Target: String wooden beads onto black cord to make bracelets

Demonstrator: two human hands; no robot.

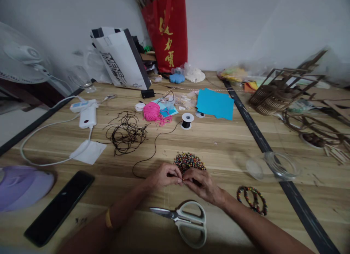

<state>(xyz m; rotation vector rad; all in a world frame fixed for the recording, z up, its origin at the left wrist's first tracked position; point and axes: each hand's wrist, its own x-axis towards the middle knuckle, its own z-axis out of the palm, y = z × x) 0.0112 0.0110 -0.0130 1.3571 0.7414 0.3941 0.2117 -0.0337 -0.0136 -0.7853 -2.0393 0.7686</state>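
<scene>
My left hand (164,176) and my right hand (201,184) meet fingertip to fingertip just in front of a pile of small multicoloured beads (188,161) on the wooden table (218,144). Both hands are pinched closed on something too small to make out. A thin black cord (153,151) runs from near my left hand up to a black thread spool (187,120). White-handled scissors (183,219) lie between my forearms. Finished beaded bracelets (253,199) lie to the right of my right wrist.
A black phone (58,206) and a purple object (22,186) lie at left. A tangle of black cord (125,131), pink yarn (151,111), blue paper (216,103), a clear lid (273,166), a wooden frame (284,89), bags (123,60) and a fan (22,60) surround the work area.
</scene>
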